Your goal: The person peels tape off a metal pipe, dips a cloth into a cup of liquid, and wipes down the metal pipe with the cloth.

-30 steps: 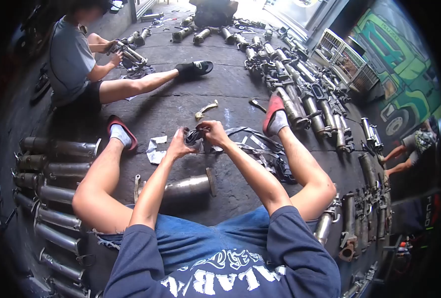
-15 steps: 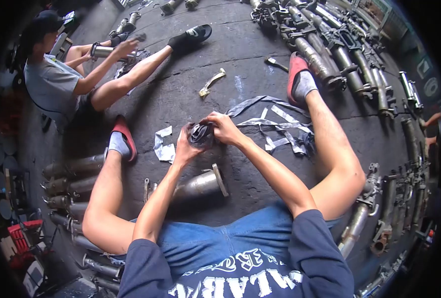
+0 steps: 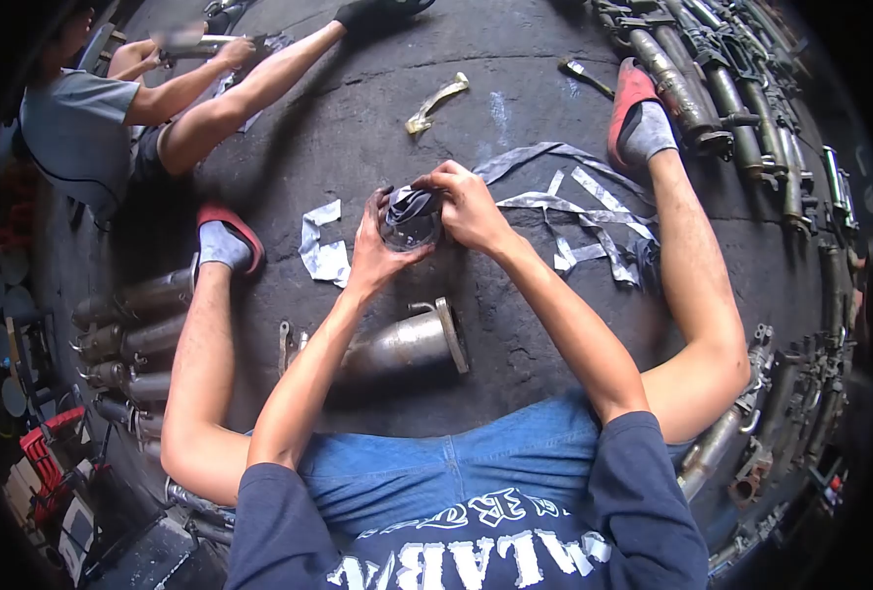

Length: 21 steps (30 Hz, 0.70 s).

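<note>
My left hand is wrapped round a small dark round container, and the fingers are blackened. Dark strips, looking like cloth or abrasive band, lie coiled in its mouth. At the far right side of the rim, my right hand pinches the strips, its fingertips partly hidden. Closer to my body, a metal pipe with a flange lies on the floor under my left forearm. Grey strips spread out to the right of my hands, and a crumpled pale strip lies to the left.
A brush and a yellowish strip lie ahead on the dark floor. Metal pipes crowd the right, with more pipes at left. Another person sits at upper left, holding a metal part.
My view has tipped down and shifted, so the floor items sit elsewhere in it. The container's mouth now shows more openly, and my right hand stays at its rim.
</note>
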### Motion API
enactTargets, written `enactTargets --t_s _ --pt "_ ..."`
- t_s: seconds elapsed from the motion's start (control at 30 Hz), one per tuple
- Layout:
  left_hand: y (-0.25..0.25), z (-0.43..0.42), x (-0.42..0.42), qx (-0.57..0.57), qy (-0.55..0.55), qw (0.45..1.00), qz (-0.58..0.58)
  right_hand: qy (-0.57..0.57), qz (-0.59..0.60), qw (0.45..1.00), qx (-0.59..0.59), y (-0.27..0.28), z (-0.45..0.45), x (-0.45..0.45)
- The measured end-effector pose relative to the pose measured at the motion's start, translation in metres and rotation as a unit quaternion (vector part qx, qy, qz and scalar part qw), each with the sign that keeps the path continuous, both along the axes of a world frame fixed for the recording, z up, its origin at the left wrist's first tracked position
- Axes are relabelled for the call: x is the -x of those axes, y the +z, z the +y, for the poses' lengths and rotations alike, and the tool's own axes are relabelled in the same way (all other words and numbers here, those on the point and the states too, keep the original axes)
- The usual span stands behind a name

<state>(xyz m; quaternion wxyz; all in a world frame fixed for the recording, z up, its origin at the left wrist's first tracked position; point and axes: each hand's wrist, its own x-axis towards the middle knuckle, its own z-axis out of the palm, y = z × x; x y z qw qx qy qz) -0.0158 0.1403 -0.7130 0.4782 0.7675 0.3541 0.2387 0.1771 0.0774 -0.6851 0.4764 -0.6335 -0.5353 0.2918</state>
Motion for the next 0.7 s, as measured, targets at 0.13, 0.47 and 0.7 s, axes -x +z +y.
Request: enactTargets --t_s 0.13,0.47,0.7 --pt "0.003 -0.002 0.002 0.004 -0.005 1.000 -0.001 0.002 0.057 0.998 0.022 0.003 -0.008 -0.006" --pt "0.012 0.018 -0.023 -0.010 0.042 0.999 -0.016 -0.032 0.178 0.983 0.031 -0.007 0.000 -0.009" --pt "0.002 0.031 -0.026 -0.014 0.103 0.995 0.008 -0.100 0.398 0.910 0.058 -0.013 0.015 -0.012"
